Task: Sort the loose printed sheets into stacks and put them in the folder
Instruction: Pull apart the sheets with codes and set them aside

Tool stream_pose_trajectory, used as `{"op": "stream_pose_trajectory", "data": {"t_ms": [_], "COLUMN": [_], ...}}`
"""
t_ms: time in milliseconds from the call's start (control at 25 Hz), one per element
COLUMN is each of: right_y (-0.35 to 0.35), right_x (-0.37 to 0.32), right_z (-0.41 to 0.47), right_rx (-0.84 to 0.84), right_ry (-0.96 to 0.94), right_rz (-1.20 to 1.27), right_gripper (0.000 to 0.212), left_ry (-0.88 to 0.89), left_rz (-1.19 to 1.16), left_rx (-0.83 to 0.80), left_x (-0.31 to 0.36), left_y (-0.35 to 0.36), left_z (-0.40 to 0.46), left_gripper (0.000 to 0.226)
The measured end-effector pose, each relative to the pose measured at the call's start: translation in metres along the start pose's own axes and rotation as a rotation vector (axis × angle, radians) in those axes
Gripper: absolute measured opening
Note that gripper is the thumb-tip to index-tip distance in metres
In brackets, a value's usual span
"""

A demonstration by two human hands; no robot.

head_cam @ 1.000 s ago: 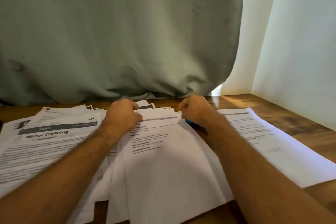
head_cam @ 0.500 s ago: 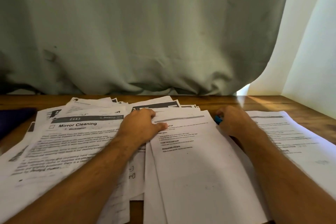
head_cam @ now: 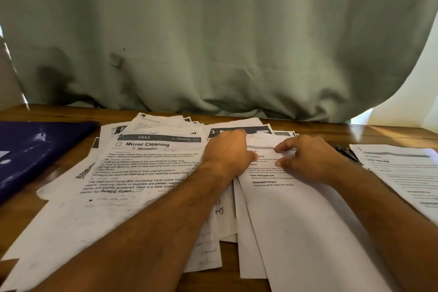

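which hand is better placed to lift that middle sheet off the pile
Probably right: the right hand already has its fingertips on the middle sheet, while the left hand rests at its edge.

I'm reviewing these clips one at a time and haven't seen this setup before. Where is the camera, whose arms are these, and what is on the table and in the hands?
There is no machine here: a person wears a wide-angle camera on the head, looking forward and down, so the two bare arms are their own. On the wooden table lie loose printed sheets; the big one at left is headed Mirror Cleaning. A dark blue folder lies at far left, and a separate sheet at right, with a pen beside it. The left hand rests curled on the pile. The right hand touches the middle sheet with bent fingers. A green curtain hangs behind.
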State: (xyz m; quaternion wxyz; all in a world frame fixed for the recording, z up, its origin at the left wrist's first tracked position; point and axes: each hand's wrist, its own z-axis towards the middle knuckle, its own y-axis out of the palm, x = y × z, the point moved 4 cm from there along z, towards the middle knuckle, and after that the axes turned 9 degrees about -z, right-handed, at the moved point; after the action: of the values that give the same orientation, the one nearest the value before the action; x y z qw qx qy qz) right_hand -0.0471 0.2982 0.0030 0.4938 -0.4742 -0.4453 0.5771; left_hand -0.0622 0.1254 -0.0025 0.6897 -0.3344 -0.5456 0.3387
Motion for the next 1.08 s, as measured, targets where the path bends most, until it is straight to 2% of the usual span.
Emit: {"op": "stream_pose_trajectory", "data": {"t_ms": [80, 200, 320, 440, 520, 600, 720, 880, 1080], "right_y": [-0.003, -0.008, -0.009, -0.004, -0.004, -0.002, 0.002, -0.002, -0.012], "right_x": [-0.002, -0.005, -0.011, -0.014, -0.016, -0.022, -0.034, -0.060, -0.113], "right_z": [0.001, 0.007, 0.015, 0.016, 0.012, 0.008, 0.000, -0.004, 0.003], "right_rx": [-0.015, -0.047, -0.077, -0.055, 0.000, 0.026, -0.002, 0.049, 0.003], "right_ry": [0.021, 0.038, 0.051, 0.043, 0.010, -0.019, -0.044, -0.143, -0.277], "right_rz": [0.005, -0.006, -0.024, 0.023, 0.042, 0.034, 0.035, 0.153, 0.108], "right_gripper": [0.043, 0.059, 0.074, 0.070, 0.063, 0.066, 0.069, 0.046, 0.035], "left_ry": [-0.015, -0.041, -0.089, -0.159, -0.184, -0.178, -0.156, -0.154, -0.188], "left_rz": [-0.127, -0.302, -0.480, -0.627, -0.742, -0.815, -0.760, -0.696, -0.540], "left_rx": [0.019, 0.069, 0.124, 0.156, 0.138, 0.109, 0.147, 0.311, 0.384], "left_x": [0.000, 0.000, -0.005, -0.012, -0.017, -0.016, -0.012, -0.019, -0.059], "left_y": [-0.002, -0.003, -0.005, -0.003, 0.001, 0.003, 0.003, -0.013, -0.084], "left_z": [-0.001, 0.000, 0.003, 0.006, 0.006, 0.006, 0.006, 0.005, 0.004], "left_gripper": [0.066, 0.067, 0.055, 0.039, 0.020, 0.021, 0.023, 0.008, 0.020]}}
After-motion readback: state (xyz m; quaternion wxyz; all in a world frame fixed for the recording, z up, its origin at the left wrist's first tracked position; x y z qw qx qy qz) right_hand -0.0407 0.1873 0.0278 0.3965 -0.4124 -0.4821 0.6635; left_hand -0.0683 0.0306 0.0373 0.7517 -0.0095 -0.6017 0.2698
